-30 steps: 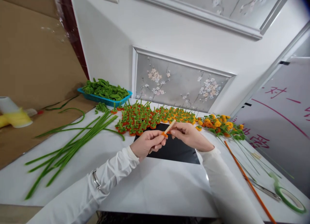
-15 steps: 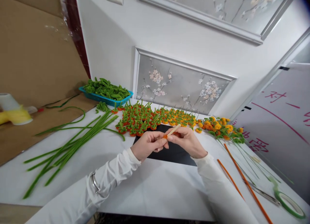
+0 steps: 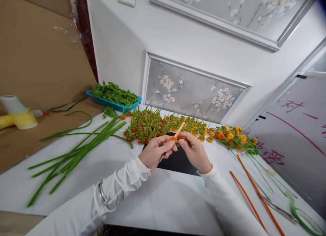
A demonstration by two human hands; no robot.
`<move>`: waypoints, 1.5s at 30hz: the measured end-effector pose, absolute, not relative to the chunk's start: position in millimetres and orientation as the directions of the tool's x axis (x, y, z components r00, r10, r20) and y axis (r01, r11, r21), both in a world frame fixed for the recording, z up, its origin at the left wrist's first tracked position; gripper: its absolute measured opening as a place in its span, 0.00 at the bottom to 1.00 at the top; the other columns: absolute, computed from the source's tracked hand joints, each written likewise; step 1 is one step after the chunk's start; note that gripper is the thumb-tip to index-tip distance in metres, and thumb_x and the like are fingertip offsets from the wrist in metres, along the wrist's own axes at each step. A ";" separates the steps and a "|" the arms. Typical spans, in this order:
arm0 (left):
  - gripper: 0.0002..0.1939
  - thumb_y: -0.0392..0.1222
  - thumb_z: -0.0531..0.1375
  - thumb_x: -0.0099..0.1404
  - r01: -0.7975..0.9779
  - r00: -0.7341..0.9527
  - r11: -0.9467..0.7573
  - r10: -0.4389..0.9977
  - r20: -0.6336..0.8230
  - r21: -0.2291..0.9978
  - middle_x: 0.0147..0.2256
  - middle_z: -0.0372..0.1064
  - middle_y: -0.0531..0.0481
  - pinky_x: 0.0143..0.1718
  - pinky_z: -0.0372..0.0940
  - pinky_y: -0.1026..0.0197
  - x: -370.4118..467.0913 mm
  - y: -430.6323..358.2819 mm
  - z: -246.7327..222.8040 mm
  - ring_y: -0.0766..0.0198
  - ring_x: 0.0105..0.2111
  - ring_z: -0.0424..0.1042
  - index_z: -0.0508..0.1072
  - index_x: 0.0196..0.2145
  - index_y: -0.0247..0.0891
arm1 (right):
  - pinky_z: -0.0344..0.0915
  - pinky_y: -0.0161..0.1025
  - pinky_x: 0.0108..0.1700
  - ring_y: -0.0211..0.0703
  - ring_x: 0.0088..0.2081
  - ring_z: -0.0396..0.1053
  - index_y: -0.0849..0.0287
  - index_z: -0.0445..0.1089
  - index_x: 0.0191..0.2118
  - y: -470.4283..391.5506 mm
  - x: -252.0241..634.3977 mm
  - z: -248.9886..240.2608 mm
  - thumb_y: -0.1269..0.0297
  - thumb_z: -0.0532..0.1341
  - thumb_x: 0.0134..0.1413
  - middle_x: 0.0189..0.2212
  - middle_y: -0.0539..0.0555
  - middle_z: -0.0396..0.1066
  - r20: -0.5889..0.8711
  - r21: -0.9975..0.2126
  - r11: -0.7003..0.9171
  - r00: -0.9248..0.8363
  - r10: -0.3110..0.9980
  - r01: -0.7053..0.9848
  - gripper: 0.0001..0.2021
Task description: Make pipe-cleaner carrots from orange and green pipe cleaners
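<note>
My left hand [image 3: 156, 150] pinches the lower end of a pale flat stick [image 3: 180, 128], which looks wooden and slants up to the right. Around that end sits a bit of fuzzy orange pipe cleaner [image 3: 173, 138], partly covered by fingertips. My right hand [image 3: 195, 151] is closed at the orange piece, thumb and fingers pressed together close to the left fingertips. Both hands are above a black mat [image 3: 175, 163]. Just beyond them, several orange pipe-cleaner pieces with green tops [image 3: 146, 127] stand in a dense group.
Green pipe cleaners [image 3: 78, 154] lie at left, behind them a blue basket [image 3: 102, 101] of green pieces. Yellow-orange flowers [image 3: 233, 136] are bunched at right. Nearer are orange pipe cleaners [image 3: 248, 198], a metal tool [image 3: 281, 210] and green tape [image 3: 307, 222]. The wall [image 3: 114, 42] stands behind.
The stick has swung more upright, its tip away from my right hand. My right hand has shifted slightly left and down, its fingers now beside the orange piece. The view has tilted slightly.
</note>
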State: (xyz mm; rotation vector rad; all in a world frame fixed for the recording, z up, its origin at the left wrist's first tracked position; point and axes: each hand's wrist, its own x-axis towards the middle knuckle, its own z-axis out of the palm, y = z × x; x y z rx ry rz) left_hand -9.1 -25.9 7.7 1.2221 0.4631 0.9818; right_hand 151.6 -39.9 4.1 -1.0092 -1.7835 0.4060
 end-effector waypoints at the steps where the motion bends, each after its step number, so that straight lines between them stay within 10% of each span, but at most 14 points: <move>1: 0.12 0.44 0.62 0.56 -0.382 0.531 0.035 0.827 0.188 0.924 0.24 0.63 0.53 0.16 0.42 0.69 -9.5 -26.0 8.7 0.78 0.16 0.52 0.68 0.26 0.31 | 0.64 0.35 0.33 0.38 0.29 0.67 0.58 0.67 0.41 -39.8 155.0 5.4 0.63 0.53 0.59 0.29 0.52 0.70 0.607 -0.627 0.596 -0.165 0.777 0.502 0.09; 12: 0.11 0.45 0.59 0.57 -0.208 0.380 -0.198 0.886 0.266 0.958 0.24 0.65 0.53 0.18 0.51 0.69 -7.4 -17.1 -0.9 0.75 0.18 0.55 0.68 0.29 0.32 | 0.55 0.35 0.31 0.37 0.26 0.63 0.60 0.70 0.34 -57.7 154.9 14.5 0.66 0.50 0.61 0.25 0.52 0.67 0.625 0.015 0.560 -0.445 0.642 0.828 0.12; 21: 0.07 0.35 0.53 0.62 0.214 0.406 -0.616 0.762 0.504 0.758 0.28 0.71 0.51 0.31 0.61 0.65 -10.8 -21.3 -7.5 0.67 0.28 0.68 0.70 0.34 0.36 | 0.52 0.36 0.32 0.37 0.29 0.64 0.57 0.70 0.34 -59.7 152.2 22.4 0.70 0.52 0.60 0.26 0.51 0.67 0.654 0.199 0.476 -0.478 0.587 0.857 0.11; 32: 0.08 0.34 0.53 0.63 0.420 0.527 -0.759 0.651 0.547 0.498 0.30 0.72 0.51 0.29 0.59 0.66 -11.8 -24.0 -10.0 0.65 0.28 0.69 0.72 0.35 0.39 | 0.58 0.32 0.33 0.36 0.31 0.66 0.56 0.72 0.30 -48.5 166.7 39.1 0.62 0.58 0.56 0.30 0.50 0.70 0.540 -0.199 0.531 -0.360 0.760 0.824 0.08; 40: 0.08 0.31 0.54 0.61 0.402 0.531 -0.768 0.639 0.557 0.498 0.31 0.72 0.52 0.31 0.59 0.65 -11.2 -29.2 -6.7 0.65 0.31 0.69 0.72 0.34 0.38 | 0.56 0.31 0.26 0.34 0.25 0.62 0.59 0.72 0.30 -24.3 190.0 34.7 0.59 0.58 0.53 0.24 0.48 0.68 0.224 -0.617 0.472 -0.435 0.872 0.630 0.10; 45: 0.07 0.34 0.54 0.62 0.352 0.417 -0.694 0.717 0.559 0.628 0.31 0.73 0.52 0.31 0.62 0.66 -10.5 -26.3 -8.0 0.65 0.30 0.70 0.72 0.35 0.38 | 0.56 0.31 0.27 0.33 0.24 0.61 0.60 0.71 0.29 -27.0 191.1 29.2 0.62 0.54 0.57 0.20 0.47 0.66 0.134 -0.606 0.469 -0.499 0.856 0.642 0.12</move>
